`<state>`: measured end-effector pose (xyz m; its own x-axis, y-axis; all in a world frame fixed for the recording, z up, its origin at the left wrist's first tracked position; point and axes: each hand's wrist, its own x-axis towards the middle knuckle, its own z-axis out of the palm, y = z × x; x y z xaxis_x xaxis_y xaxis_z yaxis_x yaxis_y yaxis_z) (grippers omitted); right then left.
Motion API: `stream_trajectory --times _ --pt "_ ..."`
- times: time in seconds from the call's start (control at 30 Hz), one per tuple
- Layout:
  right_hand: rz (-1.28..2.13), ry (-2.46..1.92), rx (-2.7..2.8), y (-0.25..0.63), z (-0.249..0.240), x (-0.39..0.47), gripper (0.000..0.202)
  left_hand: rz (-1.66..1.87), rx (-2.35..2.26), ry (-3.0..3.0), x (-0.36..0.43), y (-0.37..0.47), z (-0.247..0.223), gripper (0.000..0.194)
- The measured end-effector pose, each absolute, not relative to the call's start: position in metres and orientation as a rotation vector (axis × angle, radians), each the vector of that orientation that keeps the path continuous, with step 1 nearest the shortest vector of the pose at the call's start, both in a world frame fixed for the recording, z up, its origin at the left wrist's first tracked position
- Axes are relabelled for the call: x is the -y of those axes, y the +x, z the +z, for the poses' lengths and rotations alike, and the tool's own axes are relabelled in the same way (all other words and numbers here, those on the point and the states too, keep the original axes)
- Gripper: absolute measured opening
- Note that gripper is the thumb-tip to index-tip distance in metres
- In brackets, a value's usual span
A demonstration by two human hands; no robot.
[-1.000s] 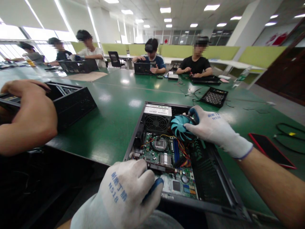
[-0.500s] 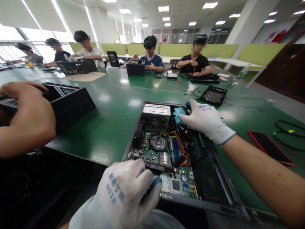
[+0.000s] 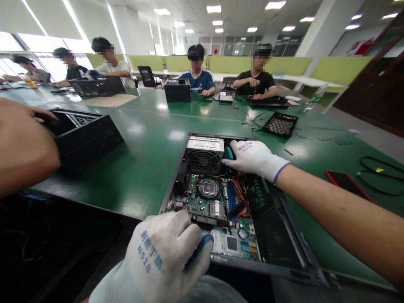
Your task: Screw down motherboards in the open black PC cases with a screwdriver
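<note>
An open black computer case (image 3: 277,235) lies flat before me with its inside showing. My right hand (image 3: 251,156), in a white glove, reaches into its far end and grips a blue cooling fan (image 3: 229,153). Most of the fan is hidden behind the fingers. It sits right beside the power supply (image 3: 204,161). My left hand (image 3: 170,252), also gloved, is curled on the near left edge of the case; its fingertips are partly hidden. Between the hands lies the green motherboard (image 3: 197,204), its CPU socket (image 3: 210,188) uncovered, with coloured wires (image 3: 243,187) alongside.
At left a co-worker's bare arm (image 3: 23,147) reaches over another black case (image 3: 88,139). A black tray-like part (image 3: 280,124), a red-edged phone (image 3: 345,185) and a black cable (image 3: 378,179) lie on the green table (image 3: 142,147). Several people work across it.
My right hand has moved left and down with the fan, which now sits lower in the case and is mostly covered. My left hand stays at the near edge.
</note>
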<state>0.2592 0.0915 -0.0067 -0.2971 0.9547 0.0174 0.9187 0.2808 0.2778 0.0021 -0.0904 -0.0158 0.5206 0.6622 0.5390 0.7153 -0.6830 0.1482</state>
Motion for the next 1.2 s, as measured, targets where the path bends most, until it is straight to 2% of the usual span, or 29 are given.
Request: stream_trajectory --times 0.23,0.4,0.57,0.6,0.73,0.83,0.93,1.07,1.13,1.2 --pt "0.533 1.699 -2.46 0.261 -0.005 -0.077 0.067 -0.881 1.226 -2.671 0.092 0.001 -0.018 0.027" --pt "0.7 1.7 -2.562 0.25 0.008 -0.056 0.054 -0.891 1.244 -2.661 0.092 0.001 -0.02 0.027" --pt "0.338 1.221 -2.623 0.226 0.005 -0.038 0.031 -0.873 1.228 -2.676 0.092 0.002 -0.016 0.028" --pt "0.258 1.131 -2.58 0.222 0.0 -0.038 0.032 -0.862 1.225 -2.68 0.092 0.002 -0.016 0.027" --pt "0.073 1.005 -2.406 0.205 -0.023 -0.05 0.065 -0.851 1.237 -2.667 0.092 0.002 -0.015 0.027" --pt "0.031 1.057 -2.324 0.2 -0.035 -0.065 0.072 -0.851 1.238 -2.665 0.092 0.002 -0.016 0.027" --pt "0.018 1.125 -2.26 0.2 -0.038 -0.072 0.068 -0.854 1.24 -2.659 0.092 0.002 -0.017 0.028" --pt "0.032 1.133 -2.256 0.204 -0.035 -0.068 0.051 -0.849 1.252 -2.658 0.092 0.001 -0.018 0.028" --pt "0.043 1.12 -2.278 0.205 -0.035 -0.066 0.052 -0.86 1.254 -2.656 0.092 0.001 -0.018 0.028" --pt "0.037 1.098 -2.316 0.203 -0.037 -0.066 0.06 -0.87 1.247 -2.658 0.092 0.001 -0.018 0.027"
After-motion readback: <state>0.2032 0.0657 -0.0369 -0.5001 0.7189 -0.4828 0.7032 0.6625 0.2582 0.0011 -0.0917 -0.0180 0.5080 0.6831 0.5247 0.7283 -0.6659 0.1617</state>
